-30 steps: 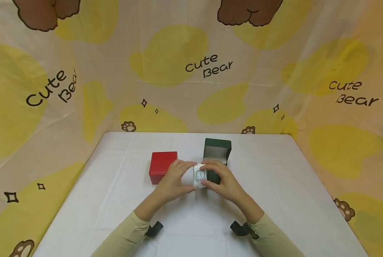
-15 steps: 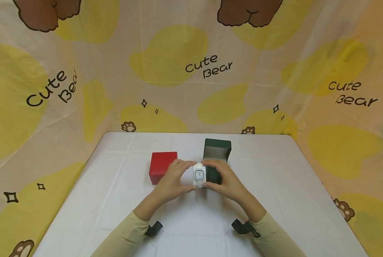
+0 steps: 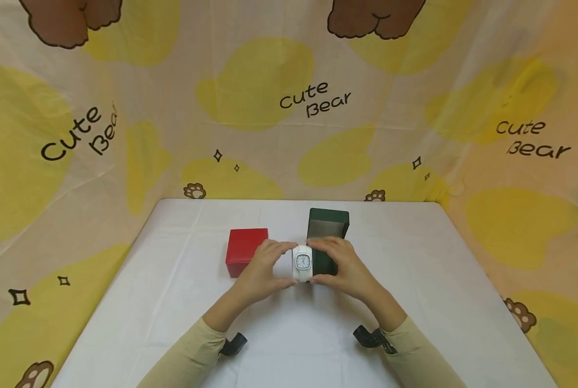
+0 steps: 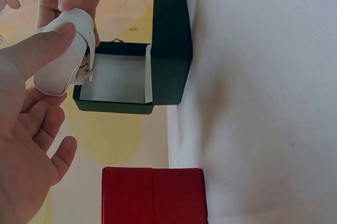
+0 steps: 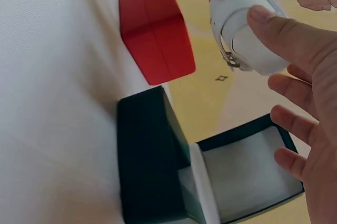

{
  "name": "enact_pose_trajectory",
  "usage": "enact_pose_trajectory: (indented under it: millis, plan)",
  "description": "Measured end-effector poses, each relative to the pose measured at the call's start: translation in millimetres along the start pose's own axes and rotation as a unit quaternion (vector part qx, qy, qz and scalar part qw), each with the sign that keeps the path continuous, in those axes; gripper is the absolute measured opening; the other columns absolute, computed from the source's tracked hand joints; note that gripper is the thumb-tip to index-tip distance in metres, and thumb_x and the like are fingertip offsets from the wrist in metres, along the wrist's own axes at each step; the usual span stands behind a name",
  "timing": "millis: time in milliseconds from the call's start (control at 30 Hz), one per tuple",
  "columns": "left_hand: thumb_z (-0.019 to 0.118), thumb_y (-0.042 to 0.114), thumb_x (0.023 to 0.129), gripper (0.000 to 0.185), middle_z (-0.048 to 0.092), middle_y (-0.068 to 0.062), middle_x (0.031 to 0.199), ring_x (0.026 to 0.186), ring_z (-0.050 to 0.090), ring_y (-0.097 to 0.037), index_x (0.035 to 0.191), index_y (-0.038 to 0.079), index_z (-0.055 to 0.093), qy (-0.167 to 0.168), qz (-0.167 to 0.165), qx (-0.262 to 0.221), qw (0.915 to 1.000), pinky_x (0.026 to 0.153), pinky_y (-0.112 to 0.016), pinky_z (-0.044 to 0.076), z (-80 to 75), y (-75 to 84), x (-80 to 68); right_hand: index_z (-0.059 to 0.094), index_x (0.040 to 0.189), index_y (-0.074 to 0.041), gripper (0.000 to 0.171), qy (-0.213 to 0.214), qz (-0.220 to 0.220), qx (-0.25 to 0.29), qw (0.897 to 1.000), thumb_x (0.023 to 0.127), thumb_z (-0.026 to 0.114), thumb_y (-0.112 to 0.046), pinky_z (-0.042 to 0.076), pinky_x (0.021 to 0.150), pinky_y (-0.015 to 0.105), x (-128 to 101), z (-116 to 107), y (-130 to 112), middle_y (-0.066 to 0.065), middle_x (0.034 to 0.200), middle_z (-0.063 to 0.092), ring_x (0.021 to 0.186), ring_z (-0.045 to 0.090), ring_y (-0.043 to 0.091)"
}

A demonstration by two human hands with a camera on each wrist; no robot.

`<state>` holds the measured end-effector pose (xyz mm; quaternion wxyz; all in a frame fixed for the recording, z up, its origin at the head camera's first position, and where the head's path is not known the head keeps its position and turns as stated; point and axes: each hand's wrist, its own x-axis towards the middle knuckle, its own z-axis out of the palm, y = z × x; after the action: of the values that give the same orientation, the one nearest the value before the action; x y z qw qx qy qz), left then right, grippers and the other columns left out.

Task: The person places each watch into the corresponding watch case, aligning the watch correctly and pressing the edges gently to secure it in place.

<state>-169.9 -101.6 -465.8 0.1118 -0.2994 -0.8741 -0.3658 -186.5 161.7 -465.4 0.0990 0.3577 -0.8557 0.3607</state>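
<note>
Hands, head view: left hand (image 3: 262, 267) and right hand (image 3: 343, 267) met over the middle of the table (image 3: 172, 291), each pinching one side of a white watch (image 3: 303, 262) wound on its white cushion, dial facing the camera.
Watch position, head view: held between the two hands, just in front of the open green box (image 3: 328, 229) and right of the closed red box (image 3: 245, 251); whether it rested on the cloth could not be told from here.
Left wrist view: left thumb lay on top of the cushion, the other fingers (image 4: 39, 129) loosely curled below it; watch (image 4: 66, 52) held clear in front of the green box (image 4: 168, 50), whose white-lined cavity stood bare; red box (image 4: 152, 195) shut, beside it.
Right wrist view: right thumb pressed the cushion's end, remaining fingers (image 5: 295, 124) spread and free; watch (image 5: 245, 31) well above the green box (image 5: 152, 155), buckle showing; red box (image 5: 155, 31) farther along toward the table's far edge.
Step in hand, as judged: watch and cushion carried as one piece toward the green box; not yet seated.
Next move, as judged: lower the cushion squarely into the lined cavity, dial up, keeping the strap from snagging the rim, then let go on both sides.
</note>
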Motion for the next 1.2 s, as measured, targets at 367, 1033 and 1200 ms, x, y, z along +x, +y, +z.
enact_pose_trajectory:
  millis: [367, 1033, 1200]
  plan:
    - [0.095, 0.02, 0.071, 0.081, 0.062, 0.006, 0.131, 0.12, 0.05, -0.011, 0.143, 0.02, 0.058, 0.007, -0.007, -0.011, 0.9999, 0.092, -0.035, 0.054, -1.3, 6.2, 9.5, 0.056, 0.146, -0.019, 0.082, 0.001, -0.003, -0.006, 1.0, 0.074, 0.092, -0.036, 0.028, 0.114, 0.06, 3.8, -12.2, -2.3, -0.001, 0.141, 0.061, 0.136, 0.047, 0.025]
    - [0.093, 0.034, 0.075, 0.083, 0.064, -0.001, 0.135, 0.122, 0.05, -0.016, 0.148, 0.021, 0.055, -0.077, -0.028, 0.042, 0.9957, 0.093, -0.039, 0.054, 7.8, 10.1, 36.2, 0.057, 0.144, -0.019, 0.08, 0.017, 0.043, -0.064, 0.997, 0.074, 0.093, -0.034, 0.031, 0.115, 0.057, -9.6, -18.2, 9.3, 0.001, 0.135, 0.064, 0.133, 0.05, 0.027]
    - [0.092, 0.036, 0.075, 0.081, 0.064, 0.001, 0.138, 0.122, 0.051, -0.017, 0.147, 0.02, 0.057, -0.086, -0.01, 0.076, 0.9933, 0.098, -0.041, 0.048, 14.6, 10.5, 43.3, 0.058, 0.144, -0.018, 0.08, 0.014, 0.053, -0.067, 0.996, 0.074, 0.093, -0.033, 0.031, 0.114, 0.057, -12.6, -20.9, 13.6, 0.001, 0.134, 0.065, 0.132, 0.051, 0.028]
